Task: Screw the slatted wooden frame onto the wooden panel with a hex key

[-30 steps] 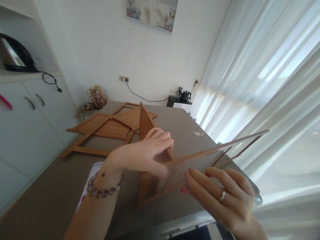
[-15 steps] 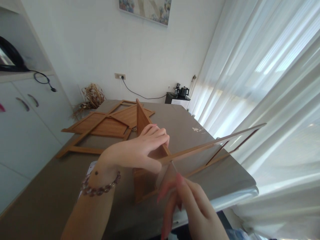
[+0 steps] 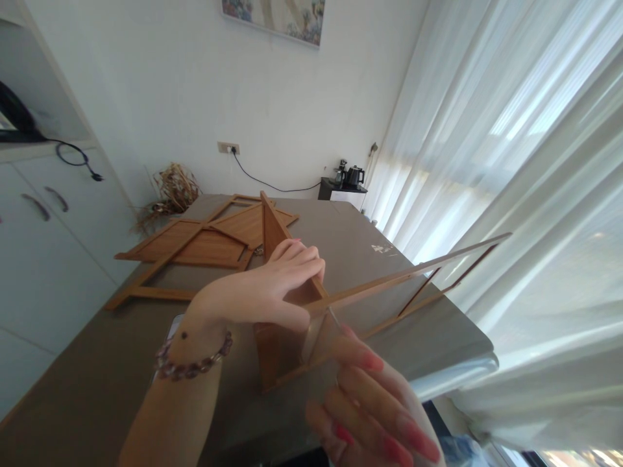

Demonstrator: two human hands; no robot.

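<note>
My left hand [image 3: 267,292] is closed round the top edge of an upright wooden panel [image 3: 270,227], where a long thin wooden frame [image 3: 413,272] meets it. The frame slopes up to the right, out past the table edge. A clear sheet [image 3: 321,337] sits in the corner between panel and frame. Low in the view, my right hand [image 3: 374,415] holds that sheet from below, its fingers together and showing through it. A bead bracelet [image 3: 192,363] is on my left wrist.
More flat wooden panels and frames [image 3: 204,240] lie at the far end of the grey-brown table [image 3: 350,240]. A phone [image 3: 172,324] lies under my left wrist. White cabinets [image 3: 43,246] stand left, sheer curtains [image 3: 511,194] right, a kettle [image 3: 353,176] on a stand behind.
My right hand has dropped lower and nearer the camera along the clear sheet, its fingers now pointing right. My left hand keeps its hold on the upright panel.
</note>
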